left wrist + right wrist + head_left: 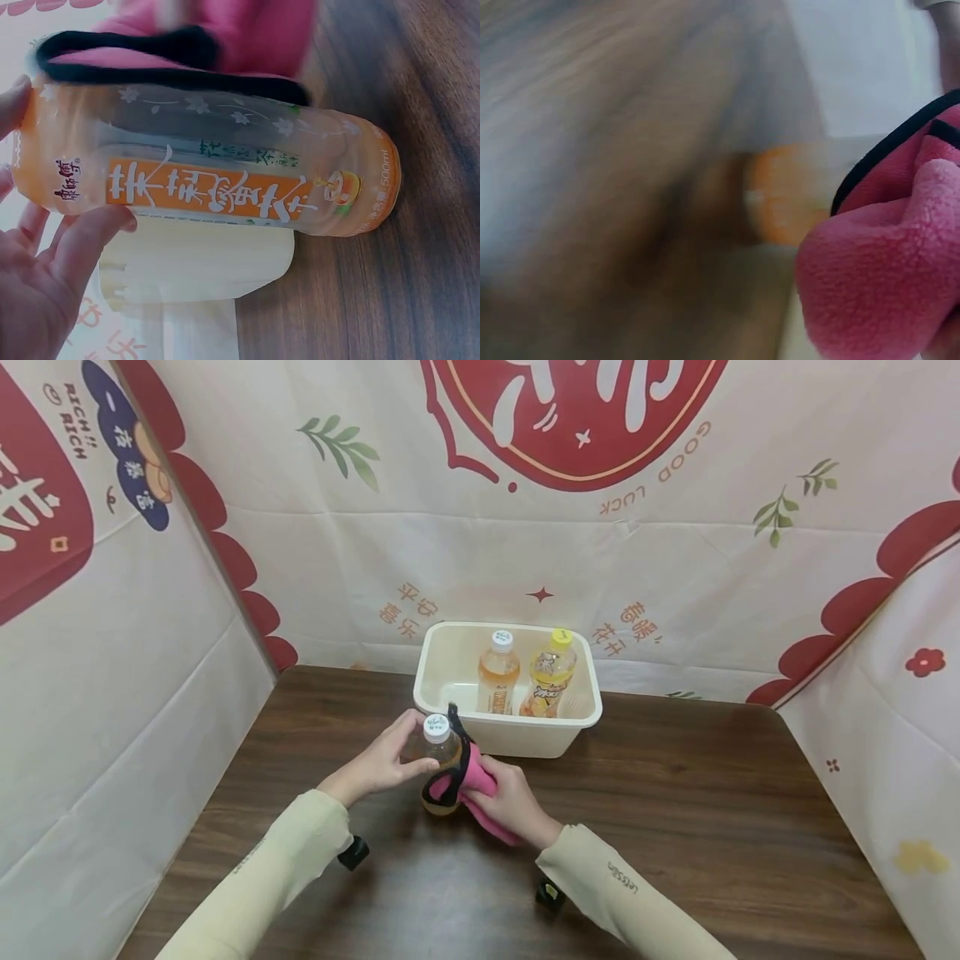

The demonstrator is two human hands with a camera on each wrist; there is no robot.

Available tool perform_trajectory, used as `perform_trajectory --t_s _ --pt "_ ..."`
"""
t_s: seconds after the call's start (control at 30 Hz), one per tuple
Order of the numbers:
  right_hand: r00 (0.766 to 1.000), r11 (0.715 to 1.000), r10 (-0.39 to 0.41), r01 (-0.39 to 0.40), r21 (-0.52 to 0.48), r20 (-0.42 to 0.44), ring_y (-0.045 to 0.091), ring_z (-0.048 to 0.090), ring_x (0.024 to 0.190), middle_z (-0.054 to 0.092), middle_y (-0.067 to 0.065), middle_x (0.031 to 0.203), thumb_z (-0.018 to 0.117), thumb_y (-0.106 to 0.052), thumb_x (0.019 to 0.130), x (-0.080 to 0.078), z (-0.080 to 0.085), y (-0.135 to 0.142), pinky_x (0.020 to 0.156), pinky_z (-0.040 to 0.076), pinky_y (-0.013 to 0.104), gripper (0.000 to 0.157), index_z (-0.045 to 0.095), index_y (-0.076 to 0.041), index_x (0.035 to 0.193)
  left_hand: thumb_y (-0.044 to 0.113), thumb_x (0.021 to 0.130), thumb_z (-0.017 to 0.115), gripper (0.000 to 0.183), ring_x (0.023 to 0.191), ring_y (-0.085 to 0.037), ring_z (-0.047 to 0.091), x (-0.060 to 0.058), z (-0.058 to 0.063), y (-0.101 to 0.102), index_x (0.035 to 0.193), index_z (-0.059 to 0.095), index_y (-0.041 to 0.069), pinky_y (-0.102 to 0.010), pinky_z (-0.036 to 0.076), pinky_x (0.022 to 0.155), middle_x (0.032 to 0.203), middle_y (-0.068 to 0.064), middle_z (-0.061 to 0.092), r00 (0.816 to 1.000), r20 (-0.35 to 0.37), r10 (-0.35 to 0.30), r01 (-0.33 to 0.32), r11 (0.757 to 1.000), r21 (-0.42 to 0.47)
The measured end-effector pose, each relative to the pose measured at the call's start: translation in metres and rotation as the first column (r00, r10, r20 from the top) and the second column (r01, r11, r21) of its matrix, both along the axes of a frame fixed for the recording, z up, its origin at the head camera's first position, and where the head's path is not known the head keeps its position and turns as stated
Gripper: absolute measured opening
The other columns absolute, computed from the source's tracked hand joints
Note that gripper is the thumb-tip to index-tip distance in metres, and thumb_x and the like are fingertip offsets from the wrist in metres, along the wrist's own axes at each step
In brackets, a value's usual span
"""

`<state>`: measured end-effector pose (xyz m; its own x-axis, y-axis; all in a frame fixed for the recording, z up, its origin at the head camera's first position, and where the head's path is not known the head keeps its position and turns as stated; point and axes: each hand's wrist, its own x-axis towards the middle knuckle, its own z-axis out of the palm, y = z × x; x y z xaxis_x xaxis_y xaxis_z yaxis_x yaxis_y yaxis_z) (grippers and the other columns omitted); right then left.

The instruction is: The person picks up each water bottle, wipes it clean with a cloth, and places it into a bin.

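Observation:
My left hand (388, 758) grips a bottle of tea (217, 169) round its upper part, thumb on one side and fingers on the other. The bottle has a white cap and an orange label and stands nearly upright over the table in the head view. In my right hand (513, 800) is a bunched pink cloth (480, 777) with black edging. The cloth (877, 262) lies against the bottle's side, and part of its black edge crosses the front of the bottle in the head view.
Just behind the hands stands a cream plastic basin (517, 735). Inside it are a white-capped bottle (498, 672) and a yellow-capped bottle (551, 677). The brown wooden table (675, 810) ends at printed cloth walls (525, 552) at the back and sides.

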<state>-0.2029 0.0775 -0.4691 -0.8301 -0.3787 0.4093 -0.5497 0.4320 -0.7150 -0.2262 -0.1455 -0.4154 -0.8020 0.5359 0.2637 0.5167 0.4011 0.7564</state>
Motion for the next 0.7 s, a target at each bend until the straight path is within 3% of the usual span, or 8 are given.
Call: perform_trajectory --t_s 0.1,0.3,0.5,0.7 --pt "0.999 0.999 0.01 -0.012 0.035 0.043 0.008 0.053 0.066 0.062 0.002 0.075 0.075 -0.011 0.073 -0.001 -0.018 0.0 0.06 0.048 0.022 0.022 0.06 -0.006 0.088 0.015 0.078 0.071 0.042 0.108 -0.024 0.049 0.0 0.0 0.0 0.11 0.044 0.006 -0.045 0.042 0.092 0.108 -0.007 0.048 1.0 0.02 0.0 0.0 1.0 -0.002" --pt "0.995 0.99 0.001 -0.014 0.139 0.098 0.007 0.05 0.064 0.059 -0.001 0.074 0.072 -0.016 0.077 -0.003 -0.041 0.003 0.058 0.045 0.021 0.02 0.059 -0.008 0.09 0.012 0.078 0.071 0.041 0.106 -0.023 0.049 -0.001 -0.002 0.001 0.108 0.045 0.005 -0.043 0.04 0.094 0.107 -0.007 0.049 0.999 -0.031 -0.026 0.026 1.0 0.007" --pt "0.995 0.992 0.012 -0.024 0.124 0.1 0.008 0.056 0.072 0.066 0.002 0.086 0.072 -0.017 0.077 -0.005 -0.044 0.005 0.065 0.049 0.023 0.025 0.062 -0.007 0.099 0.011 0.078 0.071 0.041 0.108 -0.022 0.048 -0.002 -0.003 0.0 0.109 0.045 0.005 -0.043 0.039 0.095 0.108 -0.006 0.049 1.0 -0.014 -0.019 0.019 1.0 0.016" --pt "1.0 0.996 0.006 -0.008 0.083 0.027 0.007 0.057 0.069 0.066 0.001 0.08 0.075 -0.016 0.074 -0.003 -0.033 0.013 0.064 0.049 0.023 0.018 0.065 -0.009 0.088 0.011 0.077 0.072 0.04 0.105 -0.021 0.049 -0.001 -0.002 -0.001 0.107 0.047 0.005 -0.043 0.039 0.095 0.106 -0.006 0.05 1.0 -0.02 -0.003 0.003 1.0 0.012"
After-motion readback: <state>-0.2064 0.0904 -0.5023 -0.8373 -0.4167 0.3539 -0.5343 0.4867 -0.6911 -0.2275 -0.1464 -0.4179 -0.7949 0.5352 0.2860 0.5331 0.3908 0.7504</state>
